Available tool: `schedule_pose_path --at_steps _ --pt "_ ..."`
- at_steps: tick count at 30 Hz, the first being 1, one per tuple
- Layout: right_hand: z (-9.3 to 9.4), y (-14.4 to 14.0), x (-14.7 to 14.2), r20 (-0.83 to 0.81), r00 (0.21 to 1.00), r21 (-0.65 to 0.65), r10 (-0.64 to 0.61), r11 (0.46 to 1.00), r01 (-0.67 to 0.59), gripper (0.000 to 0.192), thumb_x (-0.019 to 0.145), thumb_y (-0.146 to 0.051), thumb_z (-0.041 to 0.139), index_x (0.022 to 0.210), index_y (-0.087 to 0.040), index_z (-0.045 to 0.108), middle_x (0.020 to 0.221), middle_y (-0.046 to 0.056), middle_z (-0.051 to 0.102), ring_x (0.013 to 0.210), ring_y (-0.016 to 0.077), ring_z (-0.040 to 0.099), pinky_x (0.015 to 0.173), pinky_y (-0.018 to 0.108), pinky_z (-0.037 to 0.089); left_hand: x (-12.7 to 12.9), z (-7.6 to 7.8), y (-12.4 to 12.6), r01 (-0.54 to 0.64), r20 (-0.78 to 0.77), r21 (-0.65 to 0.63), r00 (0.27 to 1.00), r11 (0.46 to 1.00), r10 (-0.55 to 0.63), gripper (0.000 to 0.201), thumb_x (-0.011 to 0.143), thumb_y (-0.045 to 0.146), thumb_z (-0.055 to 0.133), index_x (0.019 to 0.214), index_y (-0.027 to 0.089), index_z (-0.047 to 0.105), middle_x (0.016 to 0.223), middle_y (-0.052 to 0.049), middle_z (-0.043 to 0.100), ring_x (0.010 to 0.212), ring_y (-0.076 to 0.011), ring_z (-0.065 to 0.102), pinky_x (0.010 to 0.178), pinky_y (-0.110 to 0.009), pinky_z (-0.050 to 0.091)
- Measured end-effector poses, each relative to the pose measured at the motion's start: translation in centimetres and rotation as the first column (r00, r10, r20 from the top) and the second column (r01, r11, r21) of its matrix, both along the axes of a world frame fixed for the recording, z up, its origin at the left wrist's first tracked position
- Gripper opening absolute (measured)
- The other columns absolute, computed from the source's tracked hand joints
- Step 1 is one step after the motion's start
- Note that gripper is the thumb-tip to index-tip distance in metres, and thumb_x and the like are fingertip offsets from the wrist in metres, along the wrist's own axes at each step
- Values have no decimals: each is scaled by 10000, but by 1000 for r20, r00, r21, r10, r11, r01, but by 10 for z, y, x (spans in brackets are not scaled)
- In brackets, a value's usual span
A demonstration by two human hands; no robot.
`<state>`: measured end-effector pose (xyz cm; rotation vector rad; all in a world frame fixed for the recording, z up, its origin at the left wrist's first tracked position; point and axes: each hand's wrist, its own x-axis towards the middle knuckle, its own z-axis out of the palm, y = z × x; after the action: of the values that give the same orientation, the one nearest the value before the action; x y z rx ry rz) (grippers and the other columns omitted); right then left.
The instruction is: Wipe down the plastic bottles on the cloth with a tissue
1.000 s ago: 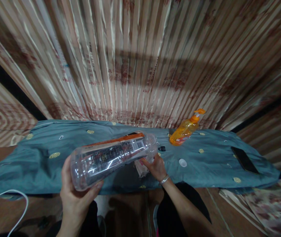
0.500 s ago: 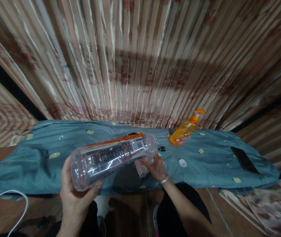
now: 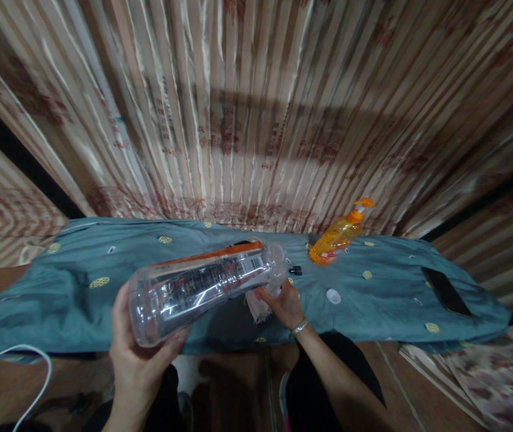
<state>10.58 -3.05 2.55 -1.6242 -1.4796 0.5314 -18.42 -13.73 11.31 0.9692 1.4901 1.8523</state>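
Your left hand [image 3: 137,354] grips the base of the bottle [image 3: 204,285], which lies near-level, neck pointing away and right toward your right hand [image 3: 285,303], seemingly pinching a wipe [image 3: 256,307] over the worktop [image 3: 373,300].

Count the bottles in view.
2: a clear plastic bottle held tilted in the left hand, and an orange pump bottle standing on the blue cloth.

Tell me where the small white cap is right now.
In the head view, the small white cap lies on the teal cloth, right of the right hand and in front of the orange pump bottle.
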Motion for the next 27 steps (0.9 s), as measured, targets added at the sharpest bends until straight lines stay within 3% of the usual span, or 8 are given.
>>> schedule_pose_path --at_steps 4,9,13,27 --pt "1 -2 0 6 1000 -15 -3 1000 3 400 821 -514 991 1100 -289 813 1034 130 988 1017 432 995 881 452 790 0 0 0 14 -22 3 1000 1000 -13 1248 673 630 1235 1764 349 698 1766 -154 787 1658 -536 757 1455 -746 591" --pt "3 -4 1 42 999 -23 17 1000 -16 388 875 -474 1009 1160 -269 843 1047 118 990 1027 398 987 869 421 781 0 -2 1 4 -23 -1 1000 1000 -4 1257 672 634 1238 1766 340 693 1821 -175 748 1730 -559 696 1513 -767 514" --pt "2 -2 0 76 997 -15 -4 1000 5 413 851 -412 1048 1179 -241 864 1027 119 980 990 381 989 860 422 787 0 -2 1 15 -20 1 1000 1000 -15 1247 678 621 1237 1763 343 689 1768 -171 780 1670 -539 749 1456 -736 591" --pt "-5 -1 0 12 1000 -27 4 1000 -4 445 852 -437 1041 1205 -233 864 1044 132 982 1003 400 983 882 452 780 3 -1 2 -6 -23 25 1000 1000 6 1194 672 589 1226 1724 336 719 1793 -158 762 1717 -523 710 1461 -684 591"
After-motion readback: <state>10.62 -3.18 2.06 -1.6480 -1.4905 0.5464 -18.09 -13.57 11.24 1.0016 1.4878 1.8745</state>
